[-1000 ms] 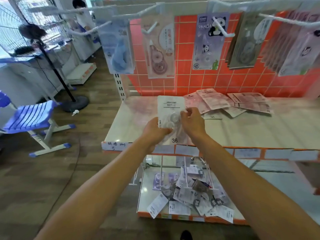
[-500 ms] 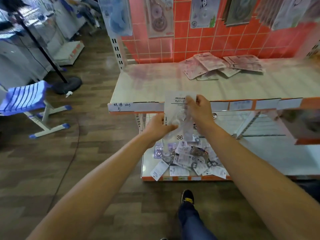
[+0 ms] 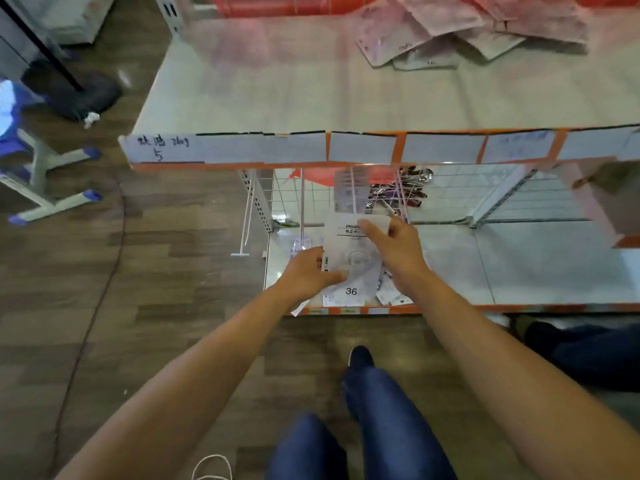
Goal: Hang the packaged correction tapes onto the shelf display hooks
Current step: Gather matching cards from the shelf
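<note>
The step in hand looks like the hanging itself. The person is carrying one packaged correction tape (image 3: 350, 249) under the upper shelf (image 3: 277, 81) and lining it up with a thin white hook (image 3: 353, 202), which is jutting out at twelve o'clock from the pack, just beyond its top edge.

The next move is probably calling for fine aiming. The hang hole near the card's top has to meet the hook's tip, and then the pack has to slide back along the wire. The hole itself is too blurred to make out, so I cannot tell whether it is threaded yet.

Both arms are reaching forward and down, nearly straight. The left hand (image 3: 306, 275) is gripping the pack's lower edge at eight o'clock, its fingers (image 3: 332, 277) curling over the card. The right hand (image 3: 393, 249) is pinching the top corner at two o'clock, one of its fingers (image 3: 370, 228) lying across the printed header.

A card marked 36 (image 3: 350, 291) is showing at six o'clock of the pack; whether a hand is holding it is unclear. Loose packs (image 3: 394, 298) are lying on the lower shelf (image 3: 519, 265) beneath the hands.
</note>
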Demonstrator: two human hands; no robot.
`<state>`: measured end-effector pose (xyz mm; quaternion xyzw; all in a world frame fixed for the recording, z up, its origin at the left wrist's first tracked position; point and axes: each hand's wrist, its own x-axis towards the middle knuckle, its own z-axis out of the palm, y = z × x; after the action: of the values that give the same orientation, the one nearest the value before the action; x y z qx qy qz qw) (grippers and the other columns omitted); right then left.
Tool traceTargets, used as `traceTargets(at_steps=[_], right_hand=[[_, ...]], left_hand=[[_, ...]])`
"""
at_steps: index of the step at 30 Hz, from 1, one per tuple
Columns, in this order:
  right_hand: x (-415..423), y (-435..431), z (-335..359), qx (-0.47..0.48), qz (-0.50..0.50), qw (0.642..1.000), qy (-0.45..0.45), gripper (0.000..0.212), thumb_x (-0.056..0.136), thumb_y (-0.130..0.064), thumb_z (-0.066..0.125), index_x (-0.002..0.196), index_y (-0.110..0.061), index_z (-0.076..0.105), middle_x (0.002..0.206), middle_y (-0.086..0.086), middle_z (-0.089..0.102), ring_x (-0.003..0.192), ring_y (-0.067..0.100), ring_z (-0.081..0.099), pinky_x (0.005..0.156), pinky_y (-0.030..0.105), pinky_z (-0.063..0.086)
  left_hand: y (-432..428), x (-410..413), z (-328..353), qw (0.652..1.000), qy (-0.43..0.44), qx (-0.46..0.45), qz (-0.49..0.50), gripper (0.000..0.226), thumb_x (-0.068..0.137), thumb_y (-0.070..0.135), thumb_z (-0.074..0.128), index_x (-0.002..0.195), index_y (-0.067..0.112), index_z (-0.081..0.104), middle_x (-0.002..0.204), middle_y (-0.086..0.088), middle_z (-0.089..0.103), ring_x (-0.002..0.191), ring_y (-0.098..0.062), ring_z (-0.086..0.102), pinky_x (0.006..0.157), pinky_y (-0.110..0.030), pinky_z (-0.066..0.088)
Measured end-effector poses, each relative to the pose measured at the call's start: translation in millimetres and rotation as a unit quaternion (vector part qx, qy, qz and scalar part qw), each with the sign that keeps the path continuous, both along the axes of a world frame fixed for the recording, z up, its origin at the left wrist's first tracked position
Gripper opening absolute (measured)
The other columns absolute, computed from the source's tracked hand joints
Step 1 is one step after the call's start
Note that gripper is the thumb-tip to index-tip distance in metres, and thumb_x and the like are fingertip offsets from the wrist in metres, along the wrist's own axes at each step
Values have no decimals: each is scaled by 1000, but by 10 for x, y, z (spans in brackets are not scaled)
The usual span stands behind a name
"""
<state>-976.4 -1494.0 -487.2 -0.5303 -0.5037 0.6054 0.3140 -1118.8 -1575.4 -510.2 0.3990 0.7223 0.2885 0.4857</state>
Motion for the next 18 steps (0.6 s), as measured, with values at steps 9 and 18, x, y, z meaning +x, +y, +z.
traceTargets(at_steps=[9,18], right_hand=[[28,147,-1445,-1,0,999,-45,22,82,-26,73,95,-9,66,93,11,71,85,24,69,73,34,57],[-46,415,-2624,4,-20,1000,-11,25,82,-24,73,100,-9,65,91,6,71,79,17,70,67,32,58]], left_hand=[[163,14,-1300,994,75,3,-75,36,84,24,72,118,16,63,97,4,64,93,-18,64,84,-32,52],[425,-72,-2528,991,100,47,-72,30,84,30,72,110,17,63,96,0,68,88,-20,66,80,-34,53]])
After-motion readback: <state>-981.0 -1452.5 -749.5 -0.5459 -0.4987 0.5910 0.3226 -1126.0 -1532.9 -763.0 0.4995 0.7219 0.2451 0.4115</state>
